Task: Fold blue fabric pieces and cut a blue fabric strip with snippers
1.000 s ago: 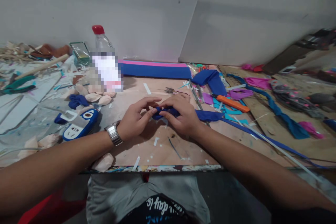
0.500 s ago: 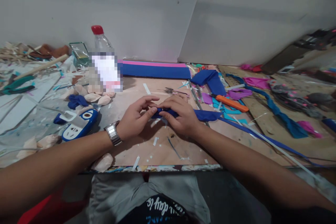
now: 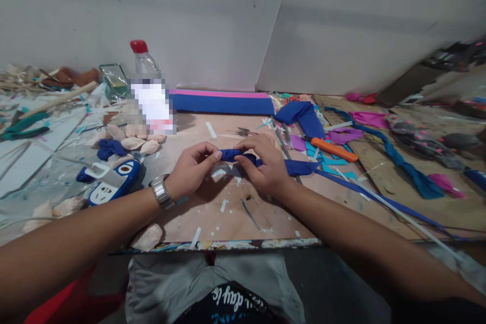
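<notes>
And there it was, the blue cloth (image 3: 230, 155), stretched between both hands over the middle of the tabletop (image 3: 266, 225)! The left hand (image 3: 193, 168) had its near end, thumb and fingertips pinched together on it; a watch (image 3: 162, 192) gleamed at that wrist. The right hand (image 3: 268, 167) gripped the other end, thumb pressed to the front, fingers curled over the top. Out past the right hand came a blue tail (image 3: 299, 167), though whether it joined the pinched piece was hidden by the palm.

Just beyond the knuckles lay the snips (image 3: 246, 132), and off to the right, a bright orange cutter (image 3: 332, 149) among cyan and purple scraps! Further right, a teal strip (image 3: 395, 154) snaked across the cardboard (image 3: 374, 169). Over on the left sat a blue-and-white power strip (image 3: 114, 182), pale bundles (image 3: 132, 143) clustered behind it, and green-handled pliers (image 3: 25, 126) out by the edge. At the back, a long blue band (image 3: 224, 105) lay along the wall (image 3: 190, 20), pink showing behind it, and beside its left end rose a red-capped bottle (image 3: 147, 67), its lower part blurred into squares.
</notes>
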Demonstrator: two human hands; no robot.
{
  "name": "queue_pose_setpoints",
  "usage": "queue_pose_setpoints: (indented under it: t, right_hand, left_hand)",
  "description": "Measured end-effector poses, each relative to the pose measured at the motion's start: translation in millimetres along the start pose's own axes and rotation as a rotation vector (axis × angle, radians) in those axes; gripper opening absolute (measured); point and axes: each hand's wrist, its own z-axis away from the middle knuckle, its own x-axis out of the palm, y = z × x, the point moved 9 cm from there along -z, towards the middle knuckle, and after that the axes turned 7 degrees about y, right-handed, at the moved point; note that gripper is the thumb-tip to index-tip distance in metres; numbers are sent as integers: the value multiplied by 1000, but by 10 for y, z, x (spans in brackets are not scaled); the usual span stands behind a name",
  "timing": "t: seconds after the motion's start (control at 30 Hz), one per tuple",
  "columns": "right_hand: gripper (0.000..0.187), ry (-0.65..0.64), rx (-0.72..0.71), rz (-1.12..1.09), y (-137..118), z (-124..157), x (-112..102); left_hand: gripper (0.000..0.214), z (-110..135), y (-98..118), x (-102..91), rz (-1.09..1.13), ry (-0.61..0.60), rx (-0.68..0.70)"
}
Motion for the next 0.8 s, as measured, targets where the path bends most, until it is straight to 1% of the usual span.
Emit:
queue_pose_setpoints:
  t: [0.2, 0.33, 0.4, 0.5, 0.57, 0.6, 0.7, 0.8]
  right_hand:
    - [14, 21, 44, 15, 24, -3, -32]
    - [17, 9, 70, 12, 57, 9, -16]
    - [15, -7, 68, 9, 62, 12, 3]
    - [12, -67, 57, 11, 58, 14, 63]
    - [11, -122, 51, 7, 53, 20, 116]
    - [11, -143, 45, 3, 49, 24, 136]
    - [12, -175, 11, 1, 26, 34, 167]
    - [12, -189, -11, -8, 13, 43, 180]
  left_hand:
    - [34, -16, -36, 3, 44, -9, -20]
    - [31, -25, -70, 10, -25, -22, 7]
    - [27, -21, -37, -12, -67, 0, 65]
    - [21, 21, 139, -57, -156, 61, 264]
    - [22, 70, 257, -41, -219, 62, 385]
    - [23, 91, 292, -18, -242, 45, 418]
    - [22, 120, 328, 35, -267, -3, 435]
    - [18, 123, 336, 47, -258, -15, 434]
